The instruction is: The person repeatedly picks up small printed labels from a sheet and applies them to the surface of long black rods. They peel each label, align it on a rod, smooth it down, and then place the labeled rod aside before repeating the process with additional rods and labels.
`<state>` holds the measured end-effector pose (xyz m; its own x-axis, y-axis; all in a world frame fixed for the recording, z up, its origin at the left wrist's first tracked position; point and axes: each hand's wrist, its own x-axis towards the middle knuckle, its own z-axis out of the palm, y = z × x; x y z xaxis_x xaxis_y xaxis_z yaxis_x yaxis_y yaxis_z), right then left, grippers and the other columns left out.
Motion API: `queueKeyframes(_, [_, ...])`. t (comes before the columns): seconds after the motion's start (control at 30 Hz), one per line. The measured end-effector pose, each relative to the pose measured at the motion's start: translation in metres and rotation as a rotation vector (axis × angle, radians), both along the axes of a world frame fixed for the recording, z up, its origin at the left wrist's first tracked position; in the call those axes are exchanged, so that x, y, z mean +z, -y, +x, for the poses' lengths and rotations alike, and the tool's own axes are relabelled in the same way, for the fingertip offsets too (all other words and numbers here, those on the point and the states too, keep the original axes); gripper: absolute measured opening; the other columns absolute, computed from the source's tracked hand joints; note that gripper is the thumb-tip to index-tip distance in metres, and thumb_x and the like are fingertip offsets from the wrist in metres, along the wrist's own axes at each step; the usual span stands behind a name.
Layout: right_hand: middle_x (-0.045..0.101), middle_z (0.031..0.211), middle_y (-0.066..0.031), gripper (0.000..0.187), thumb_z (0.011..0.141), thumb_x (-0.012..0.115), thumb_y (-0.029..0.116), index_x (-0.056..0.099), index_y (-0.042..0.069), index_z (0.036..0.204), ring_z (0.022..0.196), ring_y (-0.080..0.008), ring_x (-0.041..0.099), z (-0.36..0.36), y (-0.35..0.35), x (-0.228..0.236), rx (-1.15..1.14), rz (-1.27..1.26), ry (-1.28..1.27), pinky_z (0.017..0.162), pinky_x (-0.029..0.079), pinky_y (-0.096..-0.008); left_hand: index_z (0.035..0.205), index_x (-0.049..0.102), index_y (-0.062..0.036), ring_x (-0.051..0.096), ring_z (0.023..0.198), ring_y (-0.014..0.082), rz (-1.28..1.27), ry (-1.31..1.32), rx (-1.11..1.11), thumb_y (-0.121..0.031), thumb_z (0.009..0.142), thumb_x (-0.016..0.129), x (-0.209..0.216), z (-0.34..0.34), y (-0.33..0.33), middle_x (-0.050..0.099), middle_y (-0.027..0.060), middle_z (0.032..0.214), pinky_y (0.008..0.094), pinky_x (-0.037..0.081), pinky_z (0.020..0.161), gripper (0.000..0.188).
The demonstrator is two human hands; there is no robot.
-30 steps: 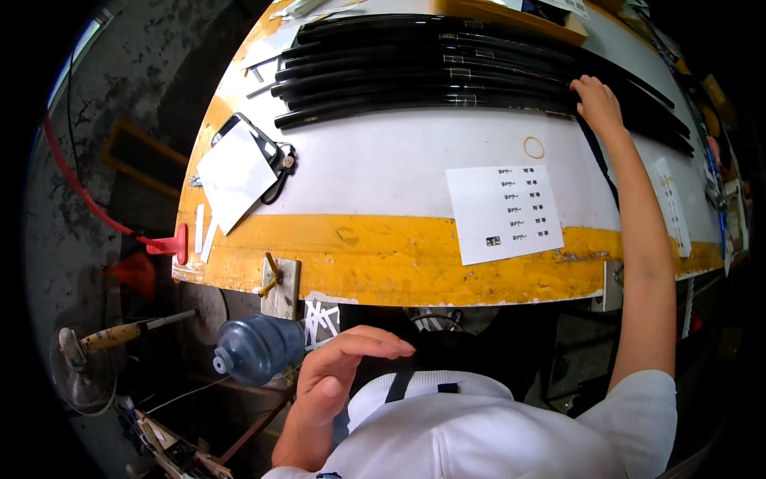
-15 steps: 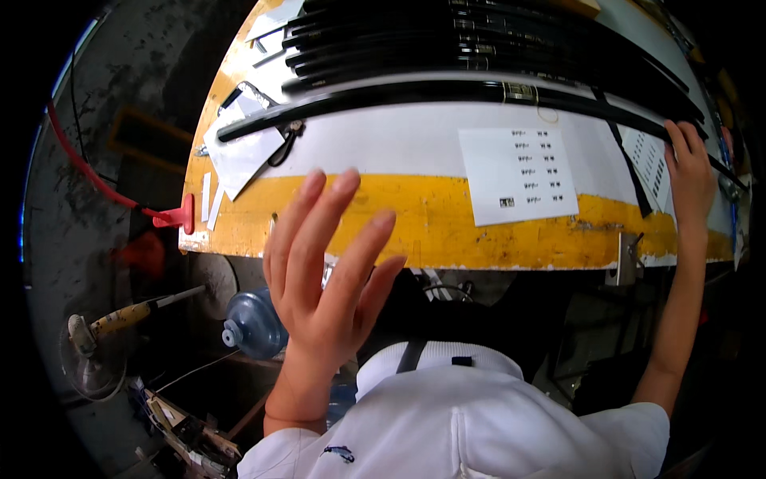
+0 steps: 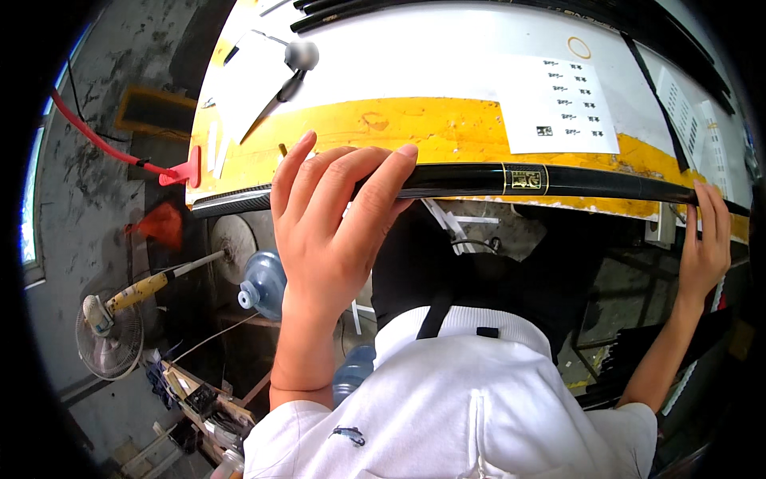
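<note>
Black rod (image 3: 467, 180) — spanning left to right

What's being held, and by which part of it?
A black rod: the right hand holds it near its right end. The left hand lies across its left part; its grip is hidden.

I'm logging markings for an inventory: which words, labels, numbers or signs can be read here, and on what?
Near black rod: gold-bordered emblem, too small to read.
Large white sheet: rows of black characters and a dark square; not transcribed here.
Patterned sheet at right: rows of marks, too small.
Far black rods: pale lettering, too small.
</note>
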<state>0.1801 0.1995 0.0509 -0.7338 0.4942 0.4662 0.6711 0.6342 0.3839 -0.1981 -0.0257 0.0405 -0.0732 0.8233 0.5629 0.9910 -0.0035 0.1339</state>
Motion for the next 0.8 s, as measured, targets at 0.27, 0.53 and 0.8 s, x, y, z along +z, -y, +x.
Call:
queueKeyframes(0.27, [0.064,0.115,-0.0023,0.039,0.082,0.069,-0.001,0.067,0.013,0.118,0.105,-0.0199,0.061,-0.025,0.022,-0.024,0.050,-0.117,-0.139,0.088,0.050,-0.0318,0.115,0.066,-0.0124,0.061,0.104,0.0237,-0.048,-0.014,0.052,-0.013,0.078,0.071,-0.019,-0.015,0.012,0.066,0.0049,0.106,0.0439,0.036,0.105,0.037])
queueKeyframes(0.53, [0.063,0.105,-0.0030,0.037,0.076,0.072,-0.001,0.070,0.011,0.111,0.098,-0.0235,0.060,-0.050,0.028,-0.044,0.061,-0.135,-0.238,0.085,0.048,-0.0354,0.117,0.065,-0.0143,0.060,0.107,0.0229,-0.090,0.020,0.067,-0.008,0.079,0.071,-0.035,-0.029,0.004,0.066,0.0038,0.109,0.0435,0.036,0.107,0.039])
queueKeyframes(0.8, [0.064,0.105,-0.0036,0.037,0.075,0.073,0.000,0.069,0.010,0.110,0.097,-0.0238,0.059,-0.050,0.029,-0.059,0.060,-0.187,-0.284,0.085,0.048,-0.0359,0.119,0.065,-0.0146,0.060,0.108,0.0234,-0.109,0.051,0.035,-0.006,0.082,0.068,-0.048,-0.035,0.002,0.066,0.0040,0.110,0.0439,0.036,0.107,0.038])
